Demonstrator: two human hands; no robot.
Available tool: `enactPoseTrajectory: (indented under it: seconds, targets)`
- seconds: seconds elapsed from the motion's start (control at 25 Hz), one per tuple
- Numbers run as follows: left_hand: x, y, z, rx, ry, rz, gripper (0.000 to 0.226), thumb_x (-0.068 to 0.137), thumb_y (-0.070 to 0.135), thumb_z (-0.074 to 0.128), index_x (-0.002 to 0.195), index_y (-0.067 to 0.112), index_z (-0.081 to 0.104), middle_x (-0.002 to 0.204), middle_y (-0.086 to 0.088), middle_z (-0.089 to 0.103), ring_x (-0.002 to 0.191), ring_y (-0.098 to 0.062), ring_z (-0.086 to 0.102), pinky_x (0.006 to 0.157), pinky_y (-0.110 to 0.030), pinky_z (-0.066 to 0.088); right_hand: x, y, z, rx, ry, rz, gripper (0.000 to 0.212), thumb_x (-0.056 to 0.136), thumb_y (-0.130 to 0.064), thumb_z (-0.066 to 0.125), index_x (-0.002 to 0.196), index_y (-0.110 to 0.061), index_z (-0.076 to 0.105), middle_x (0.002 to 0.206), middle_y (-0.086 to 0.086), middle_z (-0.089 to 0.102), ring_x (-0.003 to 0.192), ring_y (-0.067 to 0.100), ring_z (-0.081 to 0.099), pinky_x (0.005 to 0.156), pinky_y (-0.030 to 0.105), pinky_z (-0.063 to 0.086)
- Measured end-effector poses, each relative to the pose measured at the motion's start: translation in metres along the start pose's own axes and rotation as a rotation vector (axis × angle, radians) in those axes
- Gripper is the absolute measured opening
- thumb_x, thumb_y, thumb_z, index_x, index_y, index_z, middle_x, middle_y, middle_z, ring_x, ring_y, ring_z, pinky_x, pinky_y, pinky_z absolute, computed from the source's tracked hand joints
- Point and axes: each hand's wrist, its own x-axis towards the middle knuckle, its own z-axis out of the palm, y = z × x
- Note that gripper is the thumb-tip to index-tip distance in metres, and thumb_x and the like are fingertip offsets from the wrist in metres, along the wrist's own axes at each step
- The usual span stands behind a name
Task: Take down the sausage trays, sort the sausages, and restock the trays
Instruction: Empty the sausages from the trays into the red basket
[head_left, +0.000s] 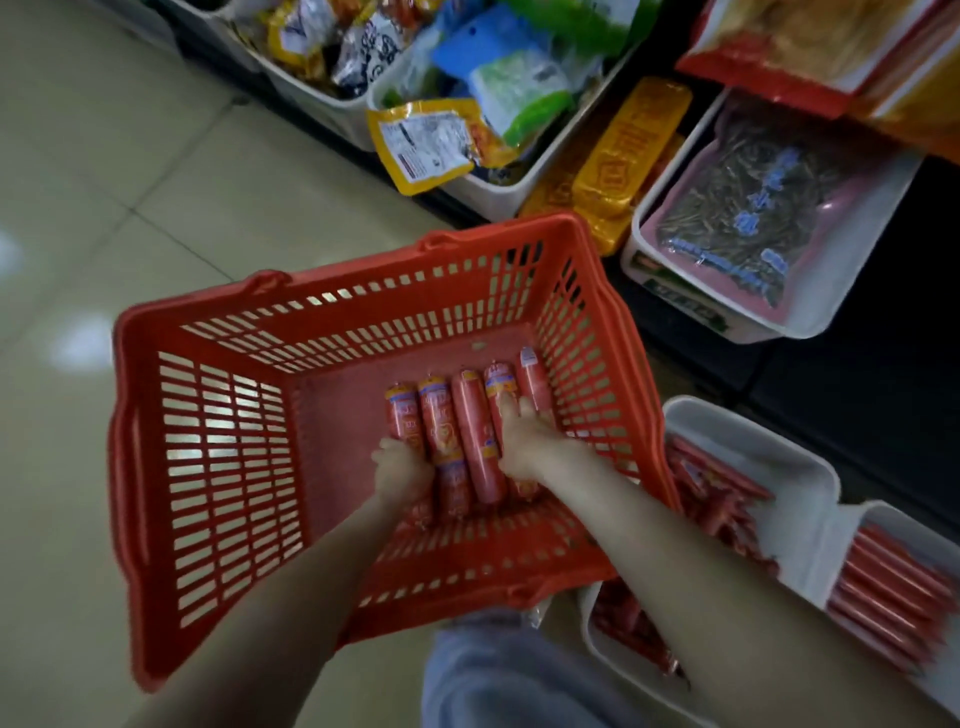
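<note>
You can't read a single word here; blur swallows all of it. The sausages (470, 431) in the red basket (150, 639) carry printed wrappers, illegible. The pink bag (737, 208) in the white tray (841, 280) shows blue characters, too soft to make out. The white label on the yellow pouch (423, 145) and the stamps on the yellow packs (628, 150) are equally unreadable.

One head-worn camera looked steeply down and forward. It hung close over a red basket (363, 267) and tiled floor (78, 208).
</note>
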Motion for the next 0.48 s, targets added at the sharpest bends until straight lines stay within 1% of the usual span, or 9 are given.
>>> enactPoseTrajectory:
  seconds: [0.08, 0.12, 0.16, 0.2, 0.28, 0.36, 0.44, 0.48]
  targets:
    - [0.001, -0.002, -0.002, 0.004, -0.098, 0.024, 0.064, 0.088, 0.029, 0.061, 0.131, -0.009, 0.034, 0.133, -0.027, 0.044, 0.120, -0.039, 0.050, 0.097, -0.037, 0.042, -0.001, 0.005, 0.003, 0.023, -0.015, 0.016, 0.084, 0.092, -0.011, 0.051, 0.152, -0.016, -0.008, 0.158, 0.005, -0.001, 0.144, 0.032, 0.009, 0.116, 0.044, 0.021]
    - [-0.003, -0.001, -0.004, 0.012, -0.131, 0.036, 0.067, 0.085, 0.034, 0.063, 0.133, -0.005, 0.036, 0.132, -0.024, 0.047, 0.117, -0.037, 0.052, 0.097, -0.037, 0.045, -0.003, 0.007, 0.001, 0.036, 0.004, 0.016, 0.082, 0.091, -0.011, 0.052, 0.152, -0.016, -0.003, 0.156, 0.006, 0.005, 0.143, 0.032, 0.013, 0.114, 0.044, 0.024]
    - [-0.015, 0.006, -0.009, 0.033, -0.149, 0.068, 0.065, 0.084, 0.036, 0.062, 0.133, 0.000, 0.039, 0.129, -0.021, 0.051, 0.114, -0.037, 0.054, 0.095, -0.037, 0.046, -0.009, 0.009, -0.002, 0.051, 0.040, 0.003, 0.077, 0.090, -0.011, 0.052, 0.151, -0.015, 0.005, 0.154, 0.006, 0.012, 0.142, 0.032, 0.019, 0.113, 0.043, 0.027]
    - [-0.030, 0.017, -0.014, 0.058, -0.134, 0.125, 0.058, 0.085, 0.034, 0.060, 0.132, 0.005, 0.043, 0.125, -0.018, 0.055, 0.110, -0.036, 0.057, 0.092, -0.037, 0.047, -0.016, 0.009, -0.007, 0.072, 0.087, -0.025, 0.070, 0.090, -0.012, 0.052, 0.149, -0.013, 0.013, 0.152, 0.007, 0.017, 0.140, 0.032, 0.024, 0.112, 0.042, 0.029]
    - [-0.072, 0.049, -0.025, 0.077, -0.046, 0.321, 0.040, 0.088, 0.026, 0.053, 0.125, 0.011, 0.049, 0.114, -0.015, 0.060, 0.102, -0.035, 0.060, 0.089, -0.041, 0.048, -0.042, 0.010, -0.023, 0.178, 0.218, -0.130, 0.061, 0.091, -0.012, 0.048, 0.146, -0.014, 0.023, 0.152, 0.006, 0.019, 0.139, 0.030, 0.026, 0.112, 0.041, 0.029]
    - [-0.121, 0.086, -0.030, 0.027, 0.063, 0.533, 0.029, 0.090, 0.017, 0.051, 0.118, 0.014, 0.052, 0.110, -0.015, 0.060, 0.101, -0.036, 0.059, 0.089, -0.039, 0.045, -0.077, 0.021, -0.042, 0.274, 0.423, -0.248, 0.058, 0.092, -0.012, 0.046, 0.146, -0.015, 0.025, 0.152, 0.005, 0.020, 0.137, 0.029, 0.029, 0.110, 0.043, 0.031]
    - [-0.169, 0.115, -0.031, -0.067, 0.152, 0.688, 0.031, 0.090, 0.009, 0.052, 0.120, 0.010, 0.054, 0.113, -0.016, 0.062, 0.106, -0.034, 0.058, 0.087, -0.032, 0.038, -0.109, 0.046, -0.057, 0.302, 0.607, -0.313, 0.054, 0.093, -0.011, 0.044, 0.145, -0.014, 0.030, 0.147, 0.007, 0.029, 0.131, 0.032, 0.036, 0.106, 0.045, 0.035]
    - [-0.188, 0.128, -0.025, -0.100, 0.177, 0.785, 0.032, 0.089, 0.004, 0.052, 0.121, 0.006, 0.055, 0.113, -0.017, 0.063, 0.106, -0.033, 0.058, 0.087, -0.030, 0.037, -0.125, 0.065, -0.061, 0.329, 0.655, -0.321, 0.052, 0.092, -0.010, 0.044, 0.143, -0.013, 0.034, 0.143, 0.008, 0.034, 0.128, 0.033, 0.039, 0.105, 0.046, 0.036]
